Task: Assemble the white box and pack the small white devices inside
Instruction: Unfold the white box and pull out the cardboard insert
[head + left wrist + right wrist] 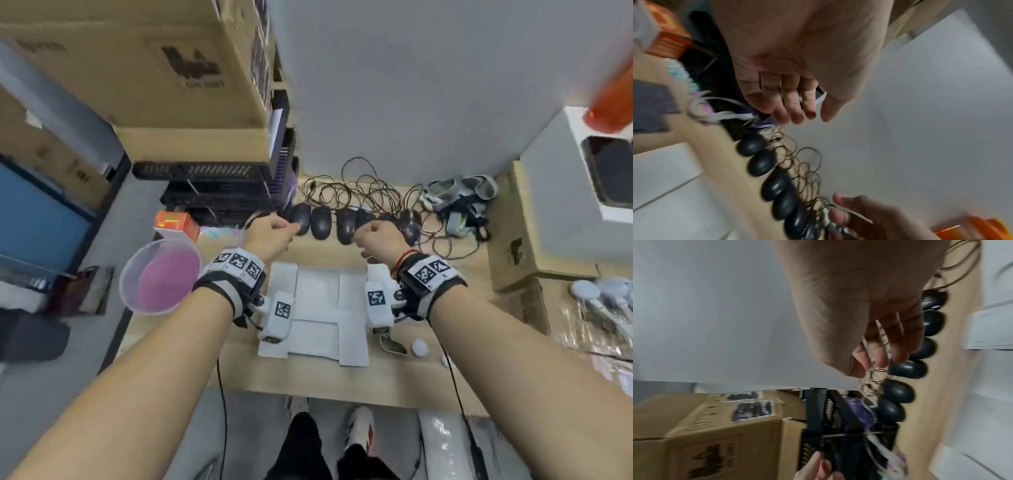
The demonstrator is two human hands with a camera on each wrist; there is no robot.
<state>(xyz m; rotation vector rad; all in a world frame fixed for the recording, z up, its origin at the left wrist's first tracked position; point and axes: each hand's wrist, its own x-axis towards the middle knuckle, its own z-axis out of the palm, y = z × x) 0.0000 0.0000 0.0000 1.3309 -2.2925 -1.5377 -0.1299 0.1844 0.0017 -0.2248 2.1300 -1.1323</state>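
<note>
The white box (318, 308) lies unfolded and flat on the wooden table, between my two wrists; its blurred surface also shows in the left wrist view (663, 178) and the right wrist view (992, 331). A small round white device (419, 347) sits just right of it, with a second one (446, 359) beside a cable. My left hand (270, 233) (797, 112) hovers above the table's back with loosely curled fingers, holding nothing. My right hand (376, 236) (879, 358) hangs the same way over the row of black mice (320, 222), apart from them.
Several black mice (760, 164) (898, 392) with tangled cords line the wall. A clear tub with a pink base (161, 277), an orange box (176, 224), black crates (212, 192) and cardboard boxes (154, 68) stand left. A carton (534, 240) and bagged white devices (603, 308) are right.
</note>
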